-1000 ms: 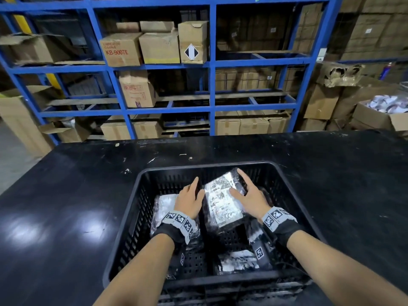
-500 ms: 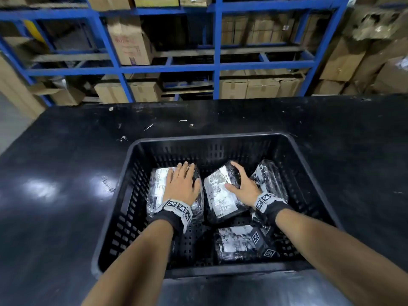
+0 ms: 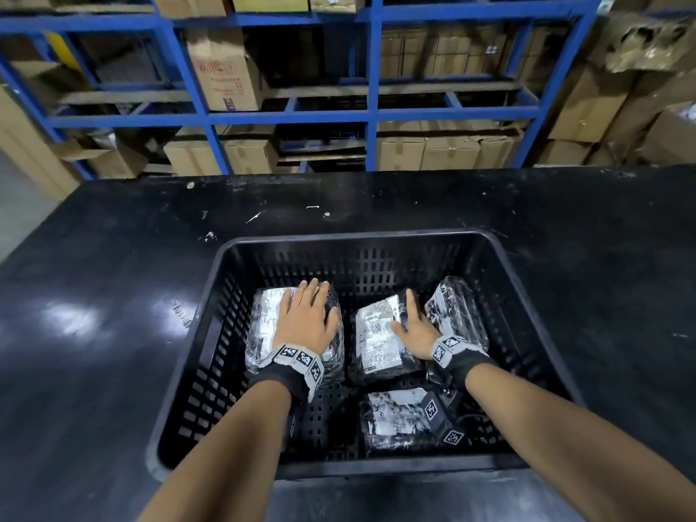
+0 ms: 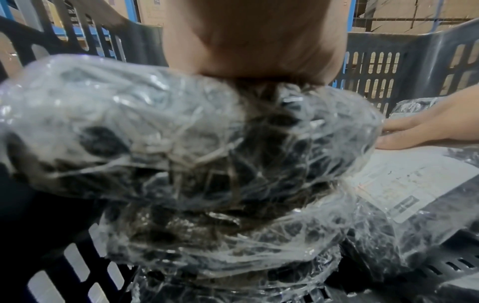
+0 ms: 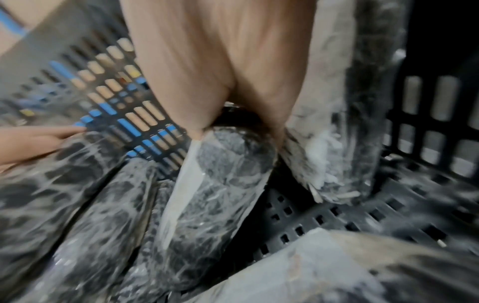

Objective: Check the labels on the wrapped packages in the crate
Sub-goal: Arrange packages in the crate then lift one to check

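A black slotted crate holds several packages wrapped in clear film. My left hand lies flat, fingers straight, on top of the left package, seen close up as left package. My right hand grips the middle package: the thumb rests on its white label and the fingers go down its right side. The right wrist view shows the right hand straddling that middle package. The right package leans beside it. A front package lies near the crate's front wall.
The crate stands on a black table with small white scraps near its far edge. Behind the table are blue shelving racks stacked with cardboard boxes. More boxes are piled at the right.
My left hand left the middle package and settled flat on the left package. The right hand lowered the middle package into the crate. The view tilted down.
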